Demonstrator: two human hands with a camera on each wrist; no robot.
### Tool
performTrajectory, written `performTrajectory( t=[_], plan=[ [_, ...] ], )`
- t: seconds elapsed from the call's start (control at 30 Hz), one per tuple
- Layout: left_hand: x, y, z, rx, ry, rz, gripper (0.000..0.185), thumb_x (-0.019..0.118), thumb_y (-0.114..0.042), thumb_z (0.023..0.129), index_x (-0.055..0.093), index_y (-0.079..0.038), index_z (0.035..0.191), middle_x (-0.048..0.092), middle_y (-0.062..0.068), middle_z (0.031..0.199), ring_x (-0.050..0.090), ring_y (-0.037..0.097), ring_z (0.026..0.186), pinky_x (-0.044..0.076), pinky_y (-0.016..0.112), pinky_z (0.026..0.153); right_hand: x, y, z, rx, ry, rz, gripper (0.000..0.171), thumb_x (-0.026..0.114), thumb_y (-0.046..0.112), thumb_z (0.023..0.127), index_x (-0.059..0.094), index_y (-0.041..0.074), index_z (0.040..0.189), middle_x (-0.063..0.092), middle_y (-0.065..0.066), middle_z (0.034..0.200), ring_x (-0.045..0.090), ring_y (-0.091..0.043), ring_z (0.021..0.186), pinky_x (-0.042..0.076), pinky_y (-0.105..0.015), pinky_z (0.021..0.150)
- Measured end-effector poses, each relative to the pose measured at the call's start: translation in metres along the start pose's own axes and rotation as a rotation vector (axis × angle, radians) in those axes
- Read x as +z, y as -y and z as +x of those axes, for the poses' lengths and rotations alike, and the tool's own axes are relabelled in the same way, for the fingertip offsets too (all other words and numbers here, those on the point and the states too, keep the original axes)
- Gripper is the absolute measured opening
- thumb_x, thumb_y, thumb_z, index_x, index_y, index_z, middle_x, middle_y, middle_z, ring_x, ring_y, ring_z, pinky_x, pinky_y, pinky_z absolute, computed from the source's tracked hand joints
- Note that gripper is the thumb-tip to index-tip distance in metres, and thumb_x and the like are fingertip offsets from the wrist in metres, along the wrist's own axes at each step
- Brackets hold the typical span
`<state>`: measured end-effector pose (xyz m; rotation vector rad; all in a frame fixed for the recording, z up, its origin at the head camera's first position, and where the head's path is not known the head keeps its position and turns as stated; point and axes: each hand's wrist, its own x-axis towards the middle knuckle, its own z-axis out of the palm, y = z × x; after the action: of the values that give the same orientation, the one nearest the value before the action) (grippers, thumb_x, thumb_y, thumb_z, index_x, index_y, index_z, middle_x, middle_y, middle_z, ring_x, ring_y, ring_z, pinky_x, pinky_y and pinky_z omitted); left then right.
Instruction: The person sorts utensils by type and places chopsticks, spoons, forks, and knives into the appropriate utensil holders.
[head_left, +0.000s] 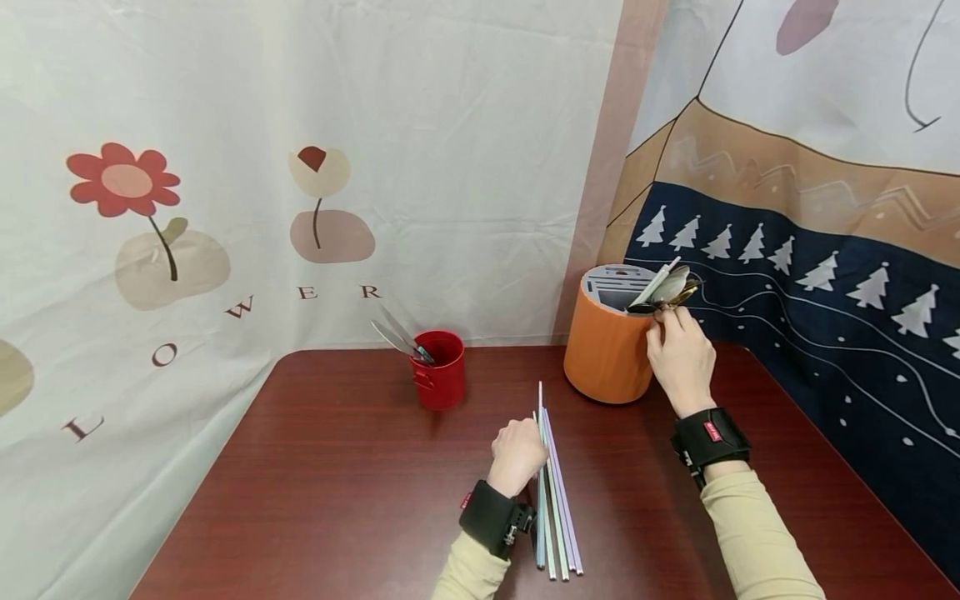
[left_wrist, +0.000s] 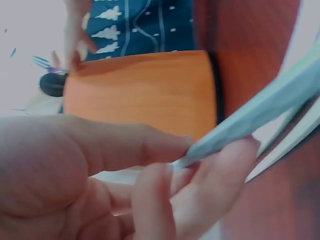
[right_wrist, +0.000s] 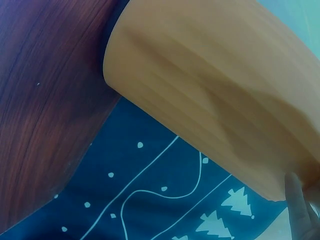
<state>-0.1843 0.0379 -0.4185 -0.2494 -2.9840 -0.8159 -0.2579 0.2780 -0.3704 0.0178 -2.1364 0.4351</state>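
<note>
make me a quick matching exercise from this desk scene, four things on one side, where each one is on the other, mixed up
Things:
1. chopsticks
2. spoons
3. red cup
4. orange holder

Places:
A. back right of the table, by the tree-patterned cloth
B. lying flat on the table, gripped by the left hand
C. back middle of the table, with metal cutlery sticking out
D. at the holder's rim, held by the right hand

Pairs: 1-B, 2-D, 3-C, 4-A

A staged tabletop set: printed cloth backdrops [head_left: 300,167] hang behind a dark wooden table [head_left: 337,500] bearing cutlery holders, like a makeshift studio.
</note>
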Motion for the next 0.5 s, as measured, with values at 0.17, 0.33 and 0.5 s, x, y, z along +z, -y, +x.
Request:
performTrajectory(
  t=[0.17,0.33,0.5],
  plan=[
    [-0.014,-0.005,-0.004,0.089,-0.171,-0.008,0.022,0.063,-0.007,0.081,0.052,-0.007,0.063,0.055,0.010,0.055,0.056,0.028,0.050,0.038,0.031,0.039,0.000,0.000,0.000,0.003,0.004,0.001,0.018,0.052,0.012,0.092,0.063,-0.002,0.095,0.060,-0.017,0.095,0.057,-0.042,0.079,0.044,-0.058,0.061],
    [-0.028,-0.012,-0.010,0.168,-0.305,-0.030,0.016,0.068,-0.015,0.086,0.056,-0.010,0.076,0.062,0.006,0.061,0.057,0.022,0.049,0.034,0.023,0.039,0.000,0.001,0.000,0.001,0.002,0.003,0.018,0.052,0.011,0.092,0.064,-0.002,0.095,0.060,-0.018,0.095,0.057,-0.042,0.078,0.044,-0.058,0.061],
    [-0.038,-0.018,-0.012,0.196,-0.361,-0.087,0.012,0.067,-0.022,0.088,0.061,-0.011,0.088,0.066,0.004,0.068,0.056,0.018,0.051,0.035,0.020,0.043,-0.001,0.001,0.000,0.000,0.002,0.002,0.018,0.053,0.012,0.092,0.064,-0.002,0.095,0.059,-0.018,0.093,0.056,-0.041,0.077,0.044,-0.057,0.061]
  ],
)
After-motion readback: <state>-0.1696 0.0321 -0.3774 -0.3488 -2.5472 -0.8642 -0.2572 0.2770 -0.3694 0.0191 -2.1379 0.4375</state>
